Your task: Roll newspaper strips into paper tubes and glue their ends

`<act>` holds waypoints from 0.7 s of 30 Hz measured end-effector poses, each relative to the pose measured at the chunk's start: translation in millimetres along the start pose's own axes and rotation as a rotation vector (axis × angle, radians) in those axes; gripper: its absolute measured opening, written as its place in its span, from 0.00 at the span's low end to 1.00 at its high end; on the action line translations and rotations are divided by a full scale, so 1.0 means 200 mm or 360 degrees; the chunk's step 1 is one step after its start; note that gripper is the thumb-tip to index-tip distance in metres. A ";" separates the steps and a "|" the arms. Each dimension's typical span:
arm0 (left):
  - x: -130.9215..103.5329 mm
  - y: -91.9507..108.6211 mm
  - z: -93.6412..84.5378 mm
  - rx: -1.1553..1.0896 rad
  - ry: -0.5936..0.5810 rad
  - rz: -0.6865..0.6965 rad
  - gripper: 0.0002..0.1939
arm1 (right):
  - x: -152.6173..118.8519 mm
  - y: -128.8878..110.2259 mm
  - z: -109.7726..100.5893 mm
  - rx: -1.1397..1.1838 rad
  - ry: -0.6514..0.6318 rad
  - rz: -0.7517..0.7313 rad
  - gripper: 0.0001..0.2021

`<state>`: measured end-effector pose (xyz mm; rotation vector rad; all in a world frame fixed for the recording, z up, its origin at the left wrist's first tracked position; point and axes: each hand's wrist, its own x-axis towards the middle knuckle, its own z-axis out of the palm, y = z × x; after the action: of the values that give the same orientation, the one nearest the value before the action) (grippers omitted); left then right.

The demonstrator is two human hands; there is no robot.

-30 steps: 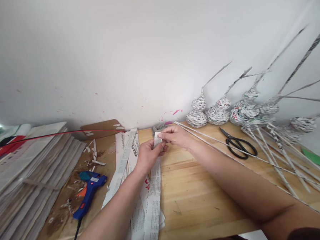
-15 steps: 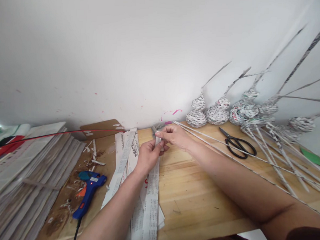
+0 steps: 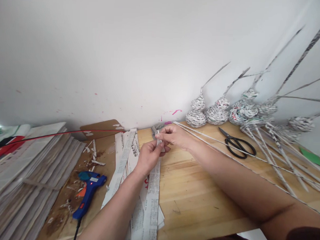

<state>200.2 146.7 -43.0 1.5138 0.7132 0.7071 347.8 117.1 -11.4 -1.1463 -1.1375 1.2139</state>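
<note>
A long newspaper strip (image 3: 152,198) runs from the table's front edge up to my two hands. My left hand (image 3: 150,156) is closed on it, thumb on top, near its far end. Just beyond, my right hand (image 3: 172,136) pinches the tip of the same strip between thumb and fingers. The tip looks narrow and folded or rolled; the fingers hide most of it. More cut newspaper strips (image 3: 124,161) lie in a loose pile under and beside my left forearm. A small grey object (image 3: 157,128) sits behind my hands, partly covered.
A blue glue gun (image 3: 89,191) lies on brown cardboard at the left, beside a tall newspaper stack (image 3: 36,178). Black scissors (image 3: 239,145) and thin paper rods (image 3: 278,158) lie at the right. Woven paper gourds (image 3: 196,113) stand along the wall.
Both hands stay in nearly the same place. The fingers have shifted slightly at the strip's tip, which shows whiter and more folded between them.
</note>
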 end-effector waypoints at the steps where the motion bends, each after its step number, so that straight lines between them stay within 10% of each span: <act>1: 0.00 0.00 0.00 -0.0010 -0.0004 -0.0007 0.20 | 0.00 -0.01 -0.01 -0.0012 -0.0106 0.0007 0.17; 11: -0.01 0.00 0.02 0.0011 -0.0065 -0.0022 0.19 | 0.01 0.02 0.01 0.0004 0.0157 0.0011 0.19; 17: -0.01 -0.01 0.02 -0.0040 -0.0075 -0.0059 0.19 | -0.01 -0.03 -0.02 -0.0024 -0.0206 0.0091 0.17; 21: -0.01 -0.01 0.02 -0.0009 -0.0090 -0.0064 0.19 | 0.01 0.00 -0.02 -0.0050 0.0123 -0.0012 0.18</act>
<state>202.3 143.4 -44.2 1.5045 0.6962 0.6333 352.1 118.0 -11.7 -1.2015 -1.1052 1.1401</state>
